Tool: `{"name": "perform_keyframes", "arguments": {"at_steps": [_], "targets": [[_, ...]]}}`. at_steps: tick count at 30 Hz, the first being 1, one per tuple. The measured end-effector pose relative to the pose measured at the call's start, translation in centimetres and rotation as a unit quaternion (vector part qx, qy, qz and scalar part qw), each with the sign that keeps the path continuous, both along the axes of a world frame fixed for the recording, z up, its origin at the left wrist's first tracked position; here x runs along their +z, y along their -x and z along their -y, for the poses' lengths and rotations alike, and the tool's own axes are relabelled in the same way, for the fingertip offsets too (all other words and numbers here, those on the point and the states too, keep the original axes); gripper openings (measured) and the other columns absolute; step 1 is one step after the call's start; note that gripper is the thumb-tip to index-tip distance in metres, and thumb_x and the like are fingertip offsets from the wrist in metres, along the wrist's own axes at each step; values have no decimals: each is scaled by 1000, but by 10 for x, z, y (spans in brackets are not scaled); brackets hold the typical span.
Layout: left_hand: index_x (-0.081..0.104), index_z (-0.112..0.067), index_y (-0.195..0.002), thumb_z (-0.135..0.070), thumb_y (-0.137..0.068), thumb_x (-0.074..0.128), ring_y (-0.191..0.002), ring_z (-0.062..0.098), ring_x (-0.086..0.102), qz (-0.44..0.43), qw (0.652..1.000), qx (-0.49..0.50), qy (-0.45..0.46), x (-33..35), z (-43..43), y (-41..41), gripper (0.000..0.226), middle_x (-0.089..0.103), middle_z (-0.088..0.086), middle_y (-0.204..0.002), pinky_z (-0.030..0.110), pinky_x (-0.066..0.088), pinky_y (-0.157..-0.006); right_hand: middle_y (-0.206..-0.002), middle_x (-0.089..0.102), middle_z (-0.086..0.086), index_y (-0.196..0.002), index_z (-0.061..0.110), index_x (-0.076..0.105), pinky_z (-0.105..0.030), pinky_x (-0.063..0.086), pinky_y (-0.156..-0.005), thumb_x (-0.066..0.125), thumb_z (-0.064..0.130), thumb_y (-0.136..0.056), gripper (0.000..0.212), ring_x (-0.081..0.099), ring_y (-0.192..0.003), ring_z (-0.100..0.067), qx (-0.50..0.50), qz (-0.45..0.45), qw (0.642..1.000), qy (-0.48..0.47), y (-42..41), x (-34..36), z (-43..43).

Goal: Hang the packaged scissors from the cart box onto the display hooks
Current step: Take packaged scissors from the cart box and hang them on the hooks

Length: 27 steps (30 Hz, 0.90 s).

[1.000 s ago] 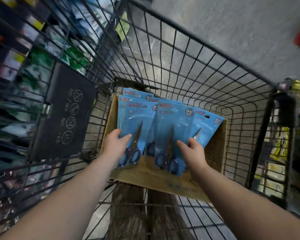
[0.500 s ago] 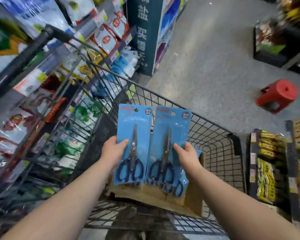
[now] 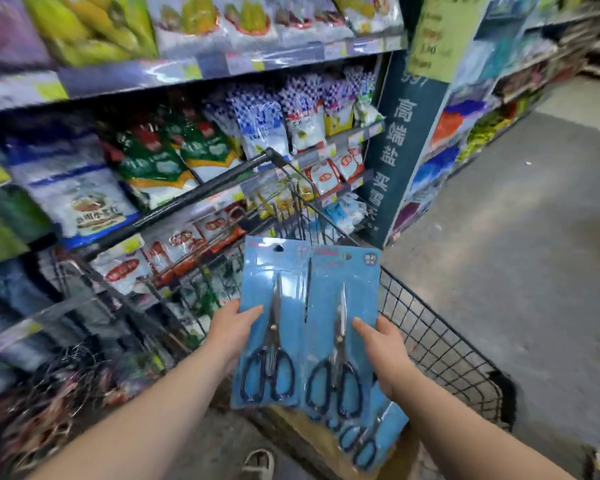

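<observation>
This looks like the carry step: the left hand pinches the left scissors pack at its 9 o'clock edge. The right hand pinches the right scissors pack at 3 o'clock, both upright above the cart box at 6 o'clock. No display hooks show, so the next move calls for finding one and threading a 12 o'clock hang hole.

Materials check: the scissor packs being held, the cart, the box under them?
Scissor packs: blue card backing under glossy clear plastic, judging by the glare; blades look like bare metal, handles dark, probably plastic. Cart: dark coated wire mesh, likely steel. Box: brown matte cardboard, though blurred.
</observation>
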<state>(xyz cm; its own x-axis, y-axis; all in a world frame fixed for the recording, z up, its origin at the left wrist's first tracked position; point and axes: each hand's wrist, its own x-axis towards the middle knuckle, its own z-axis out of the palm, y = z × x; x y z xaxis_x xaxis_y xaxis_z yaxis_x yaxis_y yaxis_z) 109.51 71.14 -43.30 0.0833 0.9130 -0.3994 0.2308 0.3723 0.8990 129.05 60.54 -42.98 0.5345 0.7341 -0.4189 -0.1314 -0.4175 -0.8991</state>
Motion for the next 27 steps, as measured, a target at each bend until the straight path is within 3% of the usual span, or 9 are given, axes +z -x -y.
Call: {"name": "perform_keyframes", "arguments": {"at_steps": [3, 8, 14, 22, 25, 27], "targets": [[64, -16, -79, -12, -86, 62, -57, 15, 62, 7, 998, 54, -24, 18, 34, 30, 8, 66, -3, -67, 24, 49, -49, -81, 69, -2, -93, 17, 63, -24, 50, -51, 54, 18, -92, 10, 65, -67, -19, 50, -11, 998, -29, 19, 14, 10], [64, -12, -81, -10, -86, 61, -63, 27, 61, 38, 988, 149, -31, 43, 91, 94, 6, 67, 13, -75, 39, 51, -63, -91, 69, -11, -94, 15, 61, -41, 54, -74, 53, 17, -92, 8, 65, -81, -31, 146, -26, 988, -49, 74, 34, 10], [62, -1, -103, -6, -87, 59, -76, 29, 62, 93, 959, 263, -47, 60, 136, 191, 17, 68, 21, -93, 38, 49, -70, -94, 71, -1, -94, 23, 65, -31, 51, -66, 56, 23, -91, 9, 68, -85, -22, 289, -11, 955, -71, 161, 50, 10], [64, -8, -93, -10, -87, 60, -79, 27, 60, 71, 927, 362, -72, 66, 172, 334, 7, 69, 19, -96, 34, 45, -71, -99, 70, -7, -108, 12, 64, -36, 53, -80, 59, 18, -89, 21, 66, -89, -25, 381, 13, 921, -81, 318, 58, -7], [63, -7, -92, -9, -87, 59, -76, 25, 57, 57, 916, 389, -78, 72, 180, 404, 7, 66, 20, -90, 33, 41, -68, -88, 70, -8, -104, 6, 65, -29, 50, -65, 57, 11, -89, 18, 64, -74, -21, 408, 8, 909, -90, 398, 61, -13], [64, -7, -91, -9, -87, 59, -74, 25, 58, 33, 911, 402, -84, 78, 184, 454, 7, 66, 17, -87, 31, 41, -65, -85, 69, -11, -102, 4, 66, -29, 49, -65, 57, 9, -89, 16, 62, -71, -23, 428, 6, 899, -97, 453, 67, -16]]}}
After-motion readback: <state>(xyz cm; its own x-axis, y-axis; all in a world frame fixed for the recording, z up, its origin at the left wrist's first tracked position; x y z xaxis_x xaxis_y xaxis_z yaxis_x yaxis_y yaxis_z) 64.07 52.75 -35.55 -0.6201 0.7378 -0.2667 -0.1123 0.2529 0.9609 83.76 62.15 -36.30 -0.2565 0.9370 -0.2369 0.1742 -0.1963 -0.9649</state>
